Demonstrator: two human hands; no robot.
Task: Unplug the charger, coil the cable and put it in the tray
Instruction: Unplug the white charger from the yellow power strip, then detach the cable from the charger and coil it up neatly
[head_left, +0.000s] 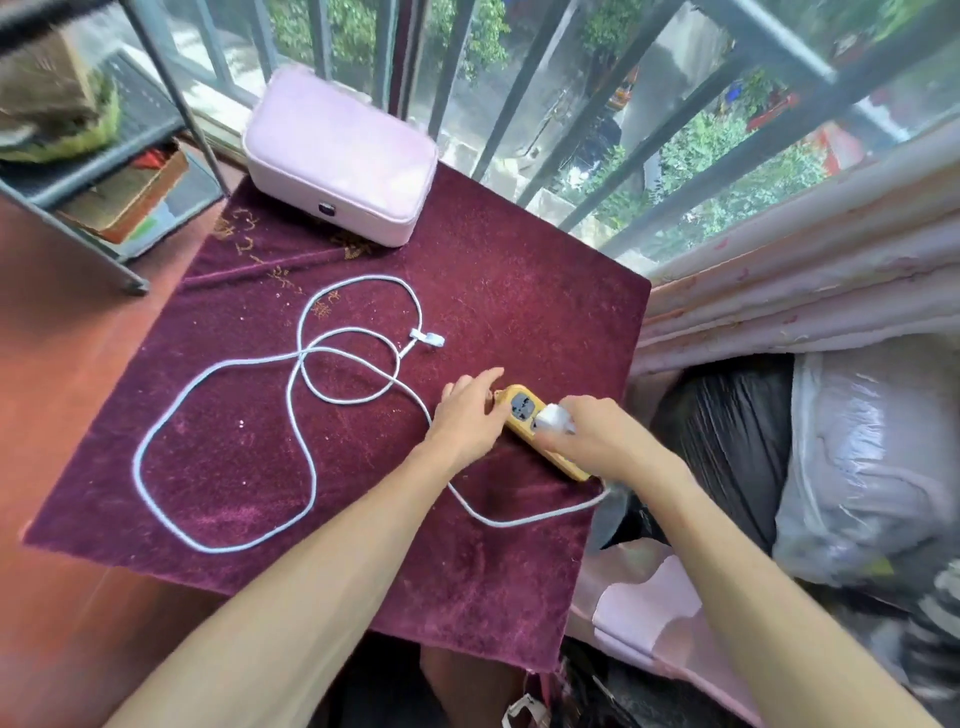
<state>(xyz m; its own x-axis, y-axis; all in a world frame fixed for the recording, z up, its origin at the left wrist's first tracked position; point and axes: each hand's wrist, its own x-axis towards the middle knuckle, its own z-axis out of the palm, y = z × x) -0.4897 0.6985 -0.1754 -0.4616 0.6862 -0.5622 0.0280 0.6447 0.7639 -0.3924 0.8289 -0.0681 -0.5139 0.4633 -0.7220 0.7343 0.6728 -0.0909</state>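
Note:
A yellow power strip (519, 410) lies near the right edge of a table covered with a dark red cloth (509, 291). A white charger block (555, 418) sits plugged into the strip, and my right hand (597, 436) grips it. My left hand (467, 415) presses flat on the strip's left end. The white cable (228, 364) sprawls in loose loops across the cloth, and its connector end (427, 339) lies near the middle. A pink closed case (337, 156) stands at the table's far edge.
A metal shelf (104, 171) with books stands at the left. Window bars (545, 104) run behind the table. Pink curtains (805, 270) and black and clear plastic bags (831, 457) crowd the right side. The floor at the left is reddish.

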